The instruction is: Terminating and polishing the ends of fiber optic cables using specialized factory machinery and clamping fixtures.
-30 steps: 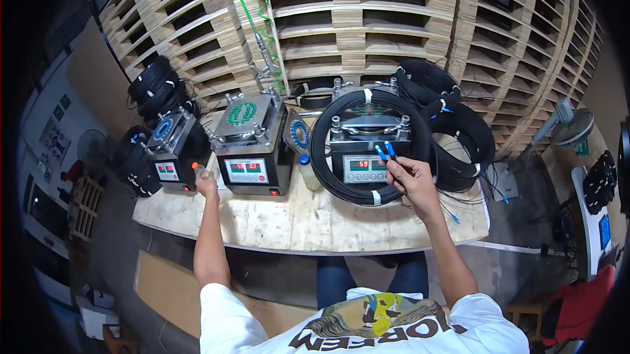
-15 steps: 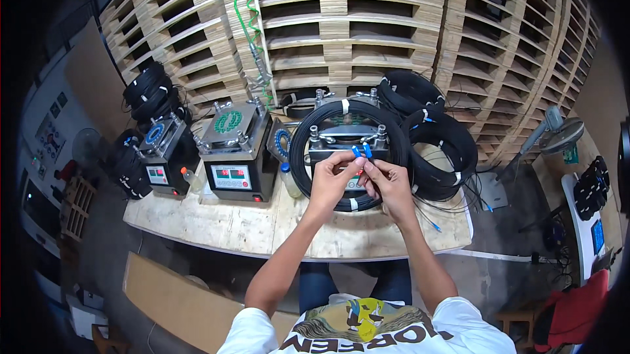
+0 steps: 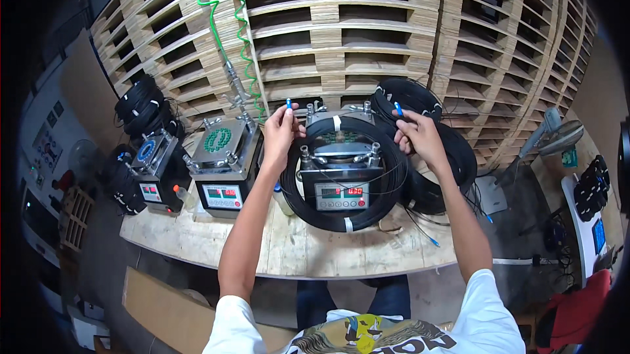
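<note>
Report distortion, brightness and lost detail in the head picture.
Head view: the table bows along its front edge and the stacked pallets curve toward the rim; head view: corners are black, while the displays' red digits glow; head view: left hand and right hand hold blue plugs too small for fine detail.

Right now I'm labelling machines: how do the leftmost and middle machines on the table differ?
The leftmost machine carries a blue ring on top; the middle machine carries a green ring. The leftmost machine looks smaller in this view, the middle machine larger. Both have metal top plates and lit displays.
</note>
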A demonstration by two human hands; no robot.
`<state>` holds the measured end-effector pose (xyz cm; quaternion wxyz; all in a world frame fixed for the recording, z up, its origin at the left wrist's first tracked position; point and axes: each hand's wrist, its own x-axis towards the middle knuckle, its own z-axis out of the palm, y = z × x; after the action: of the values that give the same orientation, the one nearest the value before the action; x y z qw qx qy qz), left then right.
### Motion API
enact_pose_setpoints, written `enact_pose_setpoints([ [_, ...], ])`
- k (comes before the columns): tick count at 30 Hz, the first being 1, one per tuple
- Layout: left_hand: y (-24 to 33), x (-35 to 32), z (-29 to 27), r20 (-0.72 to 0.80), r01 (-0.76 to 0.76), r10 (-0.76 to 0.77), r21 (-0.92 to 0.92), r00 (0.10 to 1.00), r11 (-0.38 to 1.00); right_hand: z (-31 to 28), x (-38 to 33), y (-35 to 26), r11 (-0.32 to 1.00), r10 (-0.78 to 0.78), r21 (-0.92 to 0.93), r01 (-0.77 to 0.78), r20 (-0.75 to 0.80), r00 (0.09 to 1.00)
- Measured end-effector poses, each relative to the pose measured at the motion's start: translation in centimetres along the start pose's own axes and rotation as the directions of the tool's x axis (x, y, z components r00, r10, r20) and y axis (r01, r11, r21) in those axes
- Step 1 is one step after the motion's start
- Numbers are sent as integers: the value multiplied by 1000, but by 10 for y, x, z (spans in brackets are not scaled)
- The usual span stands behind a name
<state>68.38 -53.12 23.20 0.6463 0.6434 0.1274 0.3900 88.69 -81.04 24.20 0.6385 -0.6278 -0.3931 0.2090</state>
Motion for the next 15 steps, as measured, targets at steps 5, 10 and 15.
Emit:
enact_pose_setpoints([
  [5,-14,41,3,-29,12,-4,274,1000,962,-3,83,0,868,-209,-452,205,42,977],
  [10,-41,54,26,-42,-204,261,509,965,836,9,158,10,502,-332,-754,424,284,899],
  [15,-41,45,30,-27,-167,215,539,976,826,53,170,-12,490,-14,-808,327,368,930],
])
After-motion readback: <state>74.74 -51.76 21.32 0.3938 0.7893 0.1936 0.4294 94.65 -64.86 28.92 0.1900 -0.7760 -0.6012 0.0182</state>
